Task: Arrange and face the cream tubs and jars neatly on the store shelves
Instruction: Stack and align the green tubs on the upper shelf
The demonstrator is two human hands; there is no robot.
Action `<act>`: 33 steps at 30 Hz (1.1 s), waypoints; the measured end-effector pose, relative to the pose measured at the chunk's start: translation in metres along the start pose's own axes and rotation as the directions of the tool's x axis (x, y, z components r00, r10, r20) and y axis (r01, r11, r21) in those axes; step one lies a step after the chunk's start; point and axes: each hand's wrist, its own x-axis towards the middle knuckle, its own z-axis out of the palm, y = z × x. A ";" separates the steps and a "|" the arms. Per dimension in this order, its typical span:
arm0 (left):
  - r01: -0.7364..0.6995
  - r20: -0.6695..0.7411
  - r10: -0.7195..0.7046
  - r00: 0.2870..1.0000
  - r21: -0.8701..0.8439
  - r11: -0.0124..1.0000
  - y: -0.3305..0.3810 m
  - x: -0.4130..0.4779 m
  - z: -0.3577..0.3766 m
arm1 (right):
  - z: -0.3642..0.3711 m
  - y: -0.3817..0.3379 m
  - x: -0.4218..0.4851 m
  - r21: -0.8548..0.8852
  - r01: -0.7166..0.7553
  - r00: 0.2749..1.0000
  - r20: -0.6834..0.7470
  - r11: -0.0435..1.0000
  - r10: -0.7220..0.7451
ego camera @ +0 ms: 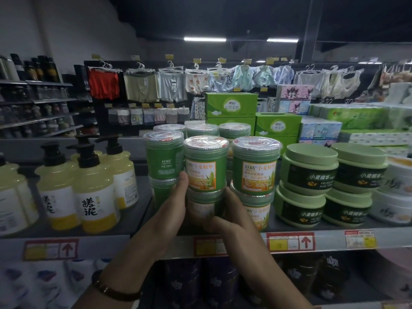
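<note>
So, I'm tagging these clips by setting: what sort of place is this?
A shop, probably a general store's toiletries aisle. Price tags line the shelf edge, stacked green jars and pump bottles stand in rows on it, and underwear hangs on a rack behind.

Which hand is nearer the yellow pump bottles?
Left. The left hand grips the jar stack on its left, toward the pump bottles; the right hand grips its right side, farther.
</note>
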 end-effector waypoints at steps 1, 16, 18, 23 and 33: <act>-0.006 -0.005 0.006 1.000 0.001 1.000 0.000 0.003 0.001 | 0.000 -0.001 -0.001 0.005 0.002 1.000 0.004 1.000 -0.002; -0.025 -0.002 0.025 1.000 -0.021 0.999 -0.005 -0.003 0.003 | -0.006 -0.002 -0.009 -0.017 -0.019 1.000 -0.020 1.000 0.019; -0.022 -0.005 0.022 1.000 -0.019 1.000 -0.005 -0.005 0.003 | -0.006 -0.005 -0.011 -0.013 -0.025 0.999 -0.022 1.000 0.025; 0.020 0.005 -0.020 1.000 -0.032 0.999 -0.001 -0.011 0.006 | -0.005 -0.004 -0.018 -0.009 -0.081 0.997 -0.019 0.997 0.080; 0.047 -0.001 -0.047 0.999 -0.050 0.998 0.003 -0.021 0.018 | 0.000 -0.010 -0.028 0.024 -0.095 0.993 0.078 0.995 0.093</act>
